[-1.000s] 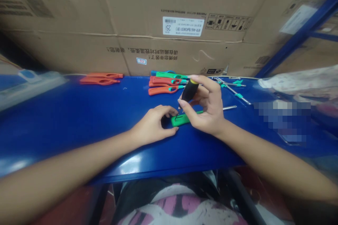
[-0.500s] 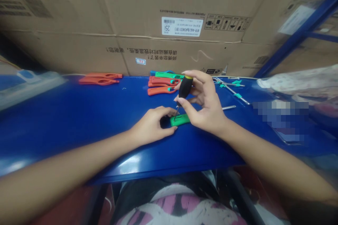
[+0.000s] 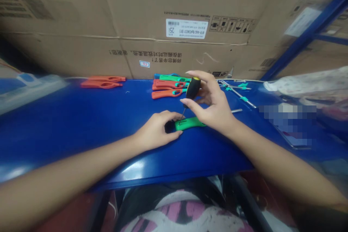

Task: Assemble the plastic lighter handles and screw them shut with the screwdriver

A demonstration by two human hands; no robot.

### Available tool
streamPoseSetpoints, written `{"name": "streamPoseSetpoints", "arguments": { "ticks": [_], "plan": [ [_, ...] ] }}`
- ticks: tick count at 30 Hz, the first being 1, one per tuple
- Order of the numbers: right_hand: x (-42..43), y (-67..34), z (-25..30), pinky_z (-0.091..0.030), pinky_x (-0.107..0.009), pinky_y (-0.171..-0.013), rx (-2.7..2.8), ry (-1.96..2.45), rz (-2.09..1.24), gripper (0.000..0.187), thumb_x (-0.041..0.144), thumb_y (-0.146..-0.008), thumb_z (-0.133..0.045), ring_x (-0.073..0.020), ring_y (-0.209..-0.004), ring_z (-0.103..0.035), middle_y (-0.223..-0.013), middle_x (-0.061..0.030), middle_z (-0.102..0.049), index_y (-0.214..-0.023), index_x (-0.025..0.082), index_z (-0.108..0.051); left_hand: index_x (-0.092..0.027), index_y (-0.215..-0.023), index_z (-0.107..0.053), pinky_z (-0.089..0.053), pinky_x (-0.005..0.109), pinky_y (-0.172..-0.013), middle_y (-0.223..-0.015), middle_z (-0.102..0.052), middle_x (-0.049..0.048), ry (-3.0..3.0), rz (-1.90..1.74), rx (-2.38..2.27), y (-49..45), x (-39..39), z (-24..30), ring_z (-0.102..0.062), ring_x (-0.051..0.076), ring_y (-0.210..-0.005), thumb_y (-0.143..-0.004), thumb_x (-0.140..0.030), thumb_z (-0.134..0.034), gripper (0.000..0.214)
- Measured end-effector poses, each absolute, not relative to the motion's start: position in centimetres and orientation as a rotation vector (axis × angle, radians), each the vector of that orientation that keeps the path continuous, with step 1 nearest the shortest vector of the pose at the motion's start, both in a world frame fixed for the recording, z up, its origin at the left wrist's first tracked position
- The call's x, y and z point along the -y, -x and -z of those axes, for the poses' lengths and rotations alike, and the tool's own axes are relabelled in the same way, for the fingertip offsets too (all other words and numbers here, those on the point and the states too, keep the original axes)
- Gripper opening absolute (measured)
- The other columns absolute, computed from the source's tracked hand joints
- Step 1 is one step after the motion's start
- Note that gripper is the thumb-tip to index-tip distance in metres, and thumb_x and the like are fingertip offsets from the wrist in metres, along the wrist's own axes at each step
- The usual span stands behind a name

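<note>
Close to the table's front half lies a green utility lighter point(image 3: 189, 123), its handle end pointing left and a slim metal tube point(image 3: 236, 111) showing past my right hand. My left hand point(image 3: 157, 128) grips that handle end between thumb and fingers, holding it down on the blue table point(image 3: 81, 127). In my right hand point(image 3: 213, 105) is a screwdriver point(image 3: 193, 87) with a black and yellow handle. It leans to the right, its thin shaft running down to the lighter's body near my left fingertips. The lighter's middle is partly hidden behind my right hand.
Behind my hands lie several orange and green lighters point(image 3: 165, 94); further left are orange lighter casings point(image 3: 103, 82). Metal tubes with green parts point(image 3: 239, 94) lie at the back right. A phone point(image 3: 296, 139) rests on the right. A large cardboard box point(image 3: 89, 18) stands along the back edge.
The screwdriver's handle has tipped slightly right, and my right fingers have shifted around it. More of the green lighter shows below my right hand. My left hand has stayed in place.
</note>
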State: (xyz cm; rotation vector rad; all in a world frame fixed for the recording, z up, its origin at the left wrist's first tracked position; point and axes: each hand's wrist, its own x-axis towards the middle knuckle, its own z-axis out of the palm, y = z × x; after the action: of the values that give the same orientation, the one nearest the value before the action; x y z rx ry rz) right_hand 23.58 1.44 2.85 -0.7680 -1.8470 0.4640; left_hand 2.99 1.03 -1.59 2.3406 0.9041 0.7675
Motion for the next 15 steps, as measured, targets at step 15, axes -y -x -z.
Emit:
{"name": "streamPoseSetpoints", "arguments": {
  "ticks": [15],
  "plan": [
    [-1.44,-23.74,-3.08,-0.065,-0.03,-0.07,1.864,0.728,-0.367,0.05,0.034,-0.09,-0.071,-0.0167,-0.083,-0.071,-0.129,-0.0068,-0.062,-0.136,0.029,-0.052,-0.018,-0.116,-0.068,-0.055,0.037,-0.094,-0.114,-0.075,0.0041,-2.362,-0.788,-0.896,-2.97,-1.09,1.76,-0.069,0.021,-0.102,-0.083,-0.025,-0.073,0.034]
  ]
}}
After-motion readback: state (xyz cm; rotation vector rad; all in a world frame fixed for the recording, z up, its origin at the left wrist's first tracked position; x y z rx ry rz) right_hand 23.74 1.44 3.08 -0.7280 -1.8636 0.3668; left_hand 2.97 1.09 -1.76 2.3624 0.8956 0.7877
